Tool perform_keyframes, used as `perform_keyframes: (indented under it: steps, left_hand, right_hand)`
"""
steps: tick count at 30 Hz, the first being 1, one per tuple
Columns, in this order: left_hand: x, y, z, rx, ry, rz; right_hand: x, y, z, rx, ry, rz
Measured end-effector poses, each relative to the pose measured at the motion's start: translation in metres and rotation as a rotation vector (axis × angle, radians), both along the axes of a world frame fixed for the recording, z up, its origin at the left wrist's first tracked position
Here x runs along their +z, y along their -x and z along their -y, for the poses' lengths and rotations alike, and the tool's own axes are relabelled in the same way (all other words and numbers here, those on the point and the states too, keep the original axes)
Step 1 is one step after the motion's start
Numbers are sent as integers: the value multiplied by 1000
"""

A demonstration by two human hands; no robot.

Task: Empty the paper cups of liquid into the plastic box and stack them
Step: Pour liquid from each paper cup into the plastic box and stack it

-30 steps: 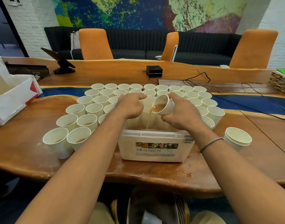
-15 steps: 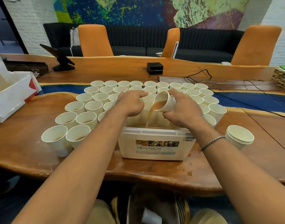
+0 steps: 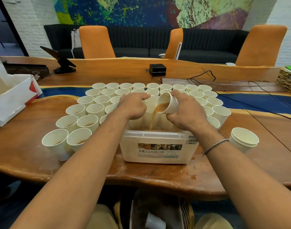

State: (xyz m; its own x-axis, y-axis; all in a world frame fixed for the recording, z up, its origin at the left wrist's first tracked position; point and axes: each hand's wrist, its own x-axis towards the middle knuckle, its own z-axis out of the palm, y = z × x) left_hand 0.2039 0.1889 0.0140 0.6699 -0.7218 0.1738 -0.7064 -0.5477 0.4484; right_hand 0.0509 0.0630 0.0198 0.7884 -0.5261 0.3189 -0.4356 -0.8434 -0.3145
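1. Centrally, a translucent rectangular plastic box (image 3: 158,152) labelled MEGABOX sits on the glossy wooden table (image 3: 25,142).
2. Right hand (image 3: 189,111) grasps a tapered white paper cup (image 3: 170,104) between thumb and fingers, tilted above the box; a thin brown liquid stream (image 3: 152,119) falls inside.
3. Left hand (image 3: 133,106) curls its fingers at the box's 10 o'clock rim; whether they clasp it, I cannot tell.
4. Matte white cups (image 3: 87,123) crowd from 9 to 2 o'clock; nested empty cups (image 3: 244,141) stand at 3 o'clock.
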Motion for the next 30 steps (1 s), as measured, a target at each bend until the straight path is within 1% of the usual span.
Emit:
perform_keyframes:
  steps: [30]
  left_hand:
    - [-3,-5,3,-19,-6,6]
  right_hand:
    - [1,0,-2,-14,78,-32]
